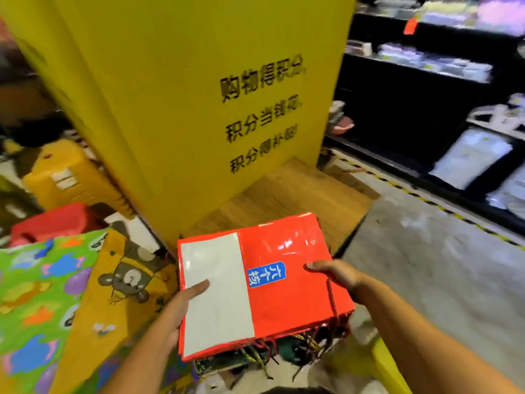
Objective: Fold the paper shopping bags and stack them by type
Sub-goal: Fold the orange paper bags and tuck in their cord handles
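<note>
A person's two bare hands hold a stack of flattened glossy red paper shopping bags in the lower centre of the frame, level and face up. A white rectangular panel covers the left part of the top bag, and a small blue label with white characters sits near its middle. The left hand grips the stack's left edge, thumb laid on the white panel and fingers hidden beneath. The right hand pinches the right edge, thumb on the red surface and the other fingers out of sight under the bags. Red cord handles hang from the stack's near right corner. Directly below, at the bottom centre, lie dark bags with tangled black and gold cord handles.

A tall yellow pillar printed with black characters fills the upper centre, standing on a brown wood-grain platform just beyond the stack. At lower left a green paper bag with a bright multicoloured pattern overlaps a yellow paper bag showing a cartoon bear. Above them, at middle left, are a red container and a yellow box, both blurred. Black shelving stocked with pale packaged goods runs along the upper right, edged by a yellow-and-black striped line on the grey concrete floor.
</note>
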`<state>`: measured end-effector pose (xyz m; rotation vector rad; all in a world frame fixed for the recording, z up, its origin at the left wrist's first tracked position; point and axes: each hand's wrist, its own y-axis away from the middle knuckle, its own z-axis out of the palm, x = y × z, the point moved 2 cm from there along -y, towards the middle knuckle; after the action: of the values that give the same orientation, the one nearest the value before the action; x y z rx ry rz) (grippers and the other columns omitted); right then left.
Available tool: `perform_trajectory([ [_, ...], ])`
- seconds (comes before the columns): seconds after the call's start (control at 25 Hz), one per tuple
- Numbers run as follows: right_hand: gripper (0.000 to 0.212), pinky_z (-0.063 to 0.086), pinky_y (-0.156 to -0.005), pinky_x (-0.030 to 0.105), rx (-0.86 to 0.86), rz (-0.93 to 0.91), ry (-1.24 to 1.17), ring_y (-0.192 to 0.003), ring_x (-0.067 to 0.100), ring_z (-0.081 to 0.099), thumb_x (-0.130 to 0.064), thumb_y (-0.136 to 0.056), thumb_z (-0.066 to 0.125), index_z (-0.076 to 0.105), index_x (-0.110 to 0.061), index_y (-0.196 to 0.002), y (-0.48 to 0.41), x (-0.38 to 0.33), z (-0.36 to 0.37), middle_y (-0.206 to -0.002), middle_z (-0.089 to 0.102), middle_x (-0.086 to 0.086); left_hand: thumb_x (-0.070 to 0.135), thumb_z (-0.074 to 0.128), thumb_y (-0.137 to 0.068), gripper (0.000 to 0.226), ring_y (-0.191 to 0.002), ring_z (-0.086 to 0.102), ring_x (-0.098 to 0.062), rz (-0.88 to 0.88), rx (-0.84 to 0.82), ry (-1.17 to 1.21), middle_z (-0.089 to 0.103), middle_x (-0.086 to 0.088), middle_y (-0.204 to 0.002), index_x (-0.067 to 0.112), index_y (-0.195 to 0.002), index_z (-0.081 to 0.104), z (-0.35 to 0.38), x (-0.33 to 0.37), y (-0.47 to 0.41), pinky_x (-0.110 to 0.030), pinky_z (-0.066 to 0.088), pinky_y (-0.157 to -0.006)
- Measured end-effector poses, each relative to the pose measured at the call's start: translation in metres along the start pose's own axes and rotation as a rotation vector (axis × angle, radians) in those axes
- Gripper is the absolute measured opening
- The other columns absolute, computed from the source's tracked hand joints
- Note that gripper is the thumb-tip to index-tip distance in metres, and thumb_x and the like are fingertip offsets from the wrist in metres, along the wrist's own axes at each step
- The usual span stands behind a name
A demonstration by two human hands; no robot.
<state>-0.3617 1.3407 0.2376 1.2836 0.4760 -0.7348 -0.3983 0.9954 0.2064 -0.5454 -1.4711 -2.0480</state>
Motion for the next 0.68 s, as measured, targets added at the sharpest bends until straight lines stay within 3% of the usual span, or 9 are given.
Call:
perform_trajectory([
  [0.16,0.042,0.058,-0.086,0.040,-0.233,0.155,0.276,-0.083,0.027,0.073,-0.030,-0.068,0.085,0.077,-0.007,-0.102,-0.074,-0.047,-0.020,-0.105,0.074,0.018,0.027,0.070,-0.078,0.056,-0.103,0.066,-0.048,-0.038,0.205,0.250,0.066,-0.027,-0.119,0.005,-0.129,0.060,0.025,-0.042,0.000,-0.055,0.051,-0.092],
  [0.32,0.025,0.060,-0.080,0.039,-0.318,0.240,0.486,-0.072,0.023,0.074,-0.023,-0.084,0.073,0.072,-0.009,-0.106,-0.127,-0.091,-0.010,-0.093,0.077,0.012,0.031,0.061,-0.090,0.046,-0.104,0.066,-0.047,-0.018,0.339,0.479,0.066,-0.026,-0.119,0.005,-0.128,0.061,0.053,-0.073,0.002,-0.055,0.050,-0.093],
  [0.36,0.033,0.060,-0.080,0.038,-0.340,0.229,0.582,-0.071,0.022,0.074,-0.030,-0.077,0.079,0.072,-0.011,-0.103,-0.139,-0.105,-0.002,-0.090,0.077,0.009,0.034,0.059,-0.092,0.045,-0.104,0.066,-0.046,-0.004,0.375,0.530,0.067,-0.025,-0.120,0.006,-0.128,0.061,0.060,-0.078,0.001,-0.054,0.050,-0.093],
  [0.44,0.075,0.057,-0.090,0.042,-0.371,0.137,0.758,-0.079,0.021,0.074,-0.050,-0.043,0.094,0.072,-0.012,-0.103,-0.164,-0.131,0.016,-0.094,0.077,0.006,0.041,0.059,-0.092,0.050,-0.109,0.065,-0.045,0.026,0.443,0.589,0.066,-0.024,-0.122,0.010,-0.131,0.060,0.071,-0.085,-0.004,-0.056,0.047,-0.099],
  [0.48,0.091,0.055,-0.093,0.043,-0.331,0.045,0.874,-0.088,0.023,0.073,-0.057,-0.031,0.095,0.072,-0.012,-0.107,-0.174,-0.140,0.026,-0.101,0.076,0.006,0.044,0.061,-0.090,0.053,-0.111,0.063,-0.045,0.040,0.485,0.610,0.065,-0.023,-0.124,0.011,-0.132,0.059,0.073,-0.090,-0.009,-0.059,0.044,-0.102],
  [0.52,0.097,0.053,-0.094,0.042,-0.224,-0.076,1.031,-0.100,0.025,0.069,-0.063,-0.035,0.092,0.069,-0.012,-0.114,-0.178,-0.147,0.034,-0.112,0.073,0.008,0.046,0.063,-0.087,0.057,-0.112,0.063,-0.046,0.048,0.512,0.626,0.065,-0.023,-0.125,0.013,-0.133,0.059,0.078,-0.089,-0.012,-0.061,0.042,-0.104],
  [0.6,0.099,0.043,-0.098,0.046,0.164,-0.337,1.433,-0.124,0.030,0.053,-0.074,-0.061,0.076,0.049,-0.013,-0.135,-0.166,-0.153,0.040,-0.135,0.054,0.011,0.050,0.071,-0.079,0.066,-0.113,0.062,-0.045,0.087,0.565,0.645,0.065,-0.021,-0.126,0.015,-0.134,0.059,0.091,-0.091,-0.020,-0.065,0.041,-0.103],
  [0.68,0.095,0.034,-0.103,0.055,0.462,-0.619,1.480,-0.134,0.033,0.038,-0.076,-0.074,0.063,0.035,-0.017,-0.143,-0.141,-0.140,0.026,-0.146,0.037,0.010,0.052,0.074,-0.074,0.067,-0.110,0.065,-0.042,0.130,0.578,0.649,0.067,-0.017,-0.123,0.019,-0.131,0.060,0.111,-0.096,-0.026,-0.064,0.044,-0.100],
])
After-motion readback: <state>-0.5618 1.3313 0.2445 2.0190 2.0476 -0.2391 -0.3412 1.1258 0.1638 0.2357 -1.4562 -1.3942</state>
